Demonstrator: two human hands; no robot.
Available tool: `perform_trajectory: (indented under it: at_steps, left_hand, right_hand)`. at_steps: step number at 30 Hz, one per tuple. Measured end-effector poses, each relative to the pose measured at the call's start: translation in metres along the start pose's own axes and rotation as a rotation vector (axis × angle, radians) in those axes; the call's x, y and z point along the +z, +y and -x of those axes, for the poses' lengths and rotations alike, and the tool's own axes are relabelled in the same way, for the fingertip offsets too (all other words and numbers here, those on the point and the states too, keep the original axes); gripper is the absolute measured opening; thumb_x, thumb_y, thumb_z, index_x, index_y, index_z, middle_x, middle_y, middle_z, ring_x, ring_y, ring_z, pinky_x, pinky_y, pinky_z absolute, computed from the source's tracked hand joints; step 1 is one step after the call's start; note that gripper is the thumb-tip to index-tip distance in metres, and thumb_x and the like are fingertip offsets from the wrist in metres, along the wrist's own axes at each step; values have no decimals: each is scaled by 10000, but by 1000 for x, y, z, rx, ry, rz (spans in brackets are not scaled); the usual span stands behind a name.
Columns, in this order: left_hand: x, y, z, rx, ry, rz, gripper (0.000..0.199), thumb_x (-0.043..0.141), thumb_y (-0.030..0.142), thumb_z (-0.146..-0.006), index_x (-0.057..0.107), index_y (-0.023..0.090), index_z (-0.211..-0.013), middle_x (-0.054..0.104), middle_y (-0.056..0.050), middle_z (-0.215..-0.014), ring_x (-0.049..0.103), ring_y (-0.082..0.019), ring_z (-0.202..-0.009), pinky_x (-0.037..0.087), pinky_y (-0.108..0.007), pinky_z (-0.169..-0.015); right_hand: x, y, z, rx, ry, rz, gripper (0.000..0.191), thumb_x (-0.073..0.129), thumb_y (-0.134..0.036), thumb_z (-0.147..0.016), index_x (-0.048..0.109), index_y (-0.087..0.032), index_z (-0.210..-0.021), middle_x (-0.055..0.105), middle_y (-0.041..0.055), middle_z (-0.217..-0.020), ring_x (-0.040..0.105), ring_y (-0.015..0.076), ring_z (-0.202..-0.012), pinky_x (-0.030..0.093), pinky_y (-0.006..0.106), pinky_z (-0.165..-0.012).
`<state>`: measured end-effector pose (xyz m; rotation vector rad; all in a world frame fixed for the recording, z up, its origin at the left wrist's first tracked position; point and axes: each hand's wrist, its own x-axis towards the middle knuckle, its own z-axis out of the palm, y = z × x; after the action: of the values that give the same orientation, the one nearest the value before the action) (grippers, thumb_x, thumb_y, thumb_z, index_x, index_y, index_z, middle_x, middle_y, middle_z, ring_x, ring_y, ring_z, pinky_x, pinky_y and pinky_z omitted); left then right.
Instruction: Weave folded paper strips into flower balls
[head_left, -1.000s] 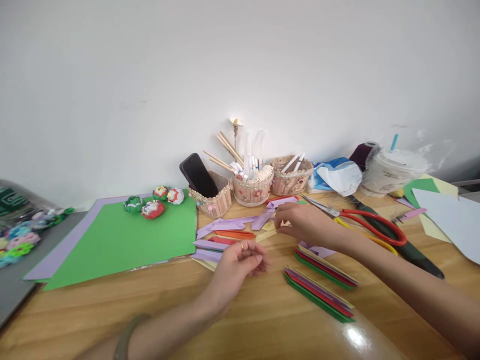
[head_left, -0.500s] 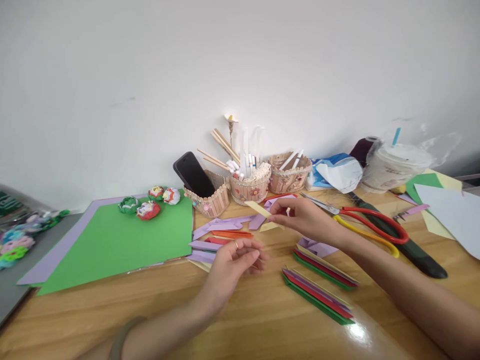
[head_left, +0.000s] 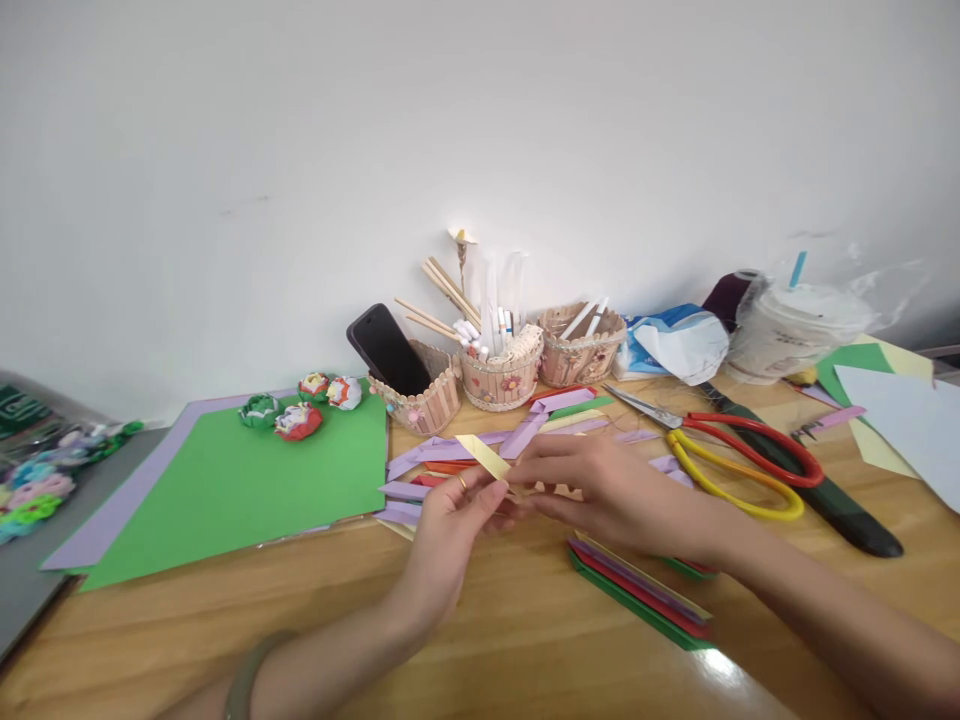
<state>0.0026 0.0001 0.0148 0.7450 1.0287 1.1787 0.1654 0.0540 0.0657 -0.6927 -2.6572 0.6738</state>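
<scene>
A pale yellow folded paper strip [head_left: 484, 457] slants up and left between my hands, its lower end hidden by fingers. Around that end my left hand [head_left: 450, 535] is closed, the thumb pressing from the near side. My right hand [head_left: 607, 490] meets it from the right, its fingers bent together on the same strip. Just beyond the hands lie folded purple strips [head_left: 521, 435] among red, orange and green ones. Nearer me, to the right, rests a nested stack of green, red, purple and yellow strips [head_left: 641, 595]. A second stack is mostly covered by my right hand.
Red-and-yellow-handled scissors [head_left: 735, 450] lie at right over a dark-handled tool [head_left: 847, 515]. Along the wall stand small wooden baskets [head_left: 502, 383], one holding a phone [head_left: 390, 350], and a lidded cup [head_left: 802, 325]. Green paper sheets [head_left: 247, 490] with paper flowers [head_left: 298, 421] occupy the left.
My right hand has brought the yellow strip down and toward me to my left hand, which has closed on it. The right hand now covers most of the farther stack.
</scene>
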Motion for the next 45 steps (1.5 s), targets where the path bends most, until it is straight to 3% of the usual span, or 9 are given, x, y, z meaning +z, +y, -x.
perform_trajectory:
  at_steps: [4, 8, 11, 14, 22, 28, 33, 39, 45]
  left_hand:
    - [0, 1, 1, -25, 20, 9, 215, 692, 311, -686, 668, 132, -802, 673, -40, -754, 599, -122, -676, 451, -232, -641]
    - [-1, 0, 1, -28, 15, -11, 202, 687, 300, -692, 667, 126, -792, 670, -44, -767, 595, -120, -700, 444, -234, -667]
    - [-2, 0, 1, -34, 6, -7, 192, 690, 292, -688, 659, 129, -784, 665, -38, -759, 591, -121, -699, 445, -239, -665]
    - [-2, 0, 0, -36, 9, -3, 211, 689, 290, -691, 652, 139, -834, 661, -30, -765, 588, -117, -696, 446, -239, -658]
    - [-1, 0, 0, -58, 9, -2, 231, 701, 284, -677, 653, 137, -848, 661, -40, -796, 595, -127, -710, 455, -246, -663]
    - [0, 1, 2, -33, -17, -40, 200, 690, 287, -690, 671, 150, -835, 664, -39, -796, 587, -131, -716, 440, -250, -678]
    - [-2, 1, 2, -49, -29, -44, 203, 688, 283, -693, 690, 163, -856, 677, -35, -821, 593, -130, -740, 444, -251, -702]
    - [1, 1, 2, -44, -97, -39, 239, 697, 275, -681, 703, 170, -896, 704, -51, -879, 619, -155, -777, 458, -263, -724]
    - [5, 7, 6, -19, -210, -83, 236, 677, 312, -697, 722, 196, -898, 717, -43, -838, 629, -177, -764, 468, -273, -715]
  right_hand:
    - [-28, 10, 12, 98, -46, -86, 161, 516, -245, -851, 662, -186, -885, 649, 37, -869, 584, 134, -759, 424, 229, -625]
    - [-54, 40, 40, 371, -175, 130, 117, 565, -263, -772, 666, -209, -798, 660, 35, -826, 596, 178, -731, 417, 265, -605]
    - [-58, 57, 55, 534, -328, 230, 197, 607, -207, -673, 672, -246, -854, 666, 33, -860, 609, 214, -752, 402, 274, -590]
    - [-51, 56, 57, 546, -397, 313, 219, 592, -194, -636, 664, -263, -831, 665, 20, -825, 607, 215, -700, 351, 262, -531]
    - [-41, 60, 49, 572, -251, 322, 20, 629, -234, -645, 642, -246, -652, 638, 12, -685, 563, 195, -600, 287, 259, -486]
    - [-48, 73, 46, 643, -7, 305, 117, 600, -308, -715, 602, -223, -634, 605, 0, -607, 529, 166, -563, 332, 258, -494]
    - [-45, 42, 34, 585, 305, -248, 294, 601, -488, -720, 637, -197, -700, 630, 20, -672, 547, 151, -611, 398, 261, -545]
    - [-13, -1, 12, 552, 201, -853, 256, 730, -376, -619, 584, -170, -663, 585, -20, -606, 529, 102, -543, 414, 236, -522]
    - [12, -6, 4, 653, 139, -841, 237, 703, -331, -635, 533, -167, -657, 560, -35, -577, 487, 90, -508, 365, 222, -484]
